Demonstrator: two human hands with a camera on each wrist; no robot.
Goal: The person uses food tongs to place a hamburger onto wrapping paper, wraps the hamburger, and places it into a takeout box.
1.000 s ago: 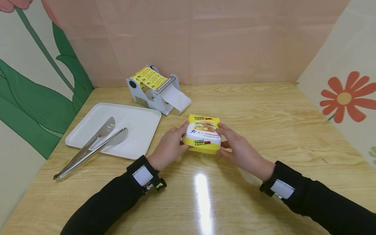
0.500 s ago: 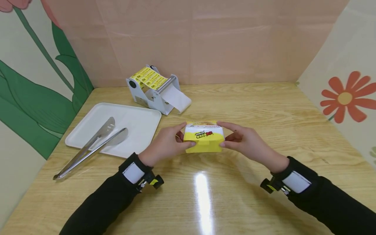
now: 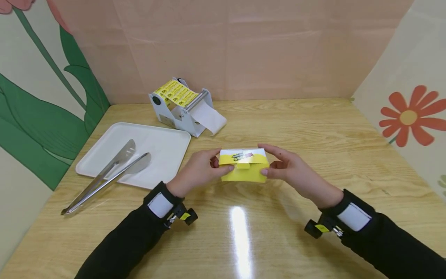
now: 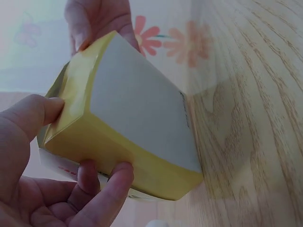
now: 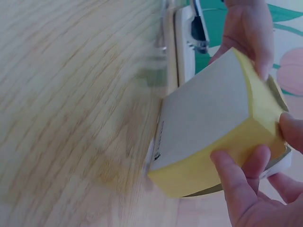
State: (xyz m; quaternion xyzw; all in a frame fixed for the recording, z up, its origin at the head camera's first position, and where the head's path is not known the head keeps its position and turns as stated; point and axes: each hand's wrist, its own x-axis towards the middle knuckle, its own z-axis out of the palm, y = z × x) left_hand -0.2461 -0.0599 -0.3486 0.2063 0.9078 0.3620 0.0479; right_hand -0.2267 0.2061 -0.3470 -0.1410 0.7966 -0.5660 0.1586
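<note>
Between both hands is a yellow-and-white burger box (image 3: 244, 172), its lid down and its front flap facing me. It is tilted: the white underside (image 4: 142, 101) shows in both wrist views, with the far edge at or close to the tabletop. My left hand (image 3: 196, 168) grips the left end, thumb on the front face and fingers along the side. At the right end my right hand (image 3: 292, 172) holds it likewise, thumb on the front, index finger along the top corner. The box's contents are hidden.
On the left lies a white tray (image 3: 167, 155) with metal tongs (image 3: 104, 182) resting across its front edge. Behind the tray stands a label dispenser (image 3: 186, 110) with a yellow label roll and a white strip hanging out. All sit on a wooden table (image 3: 313, 128).
Both hands have tipped the box so its front face turned up toward me and its printed top went out of sight. The tongs, tray and dispenser stayed put.
</note>
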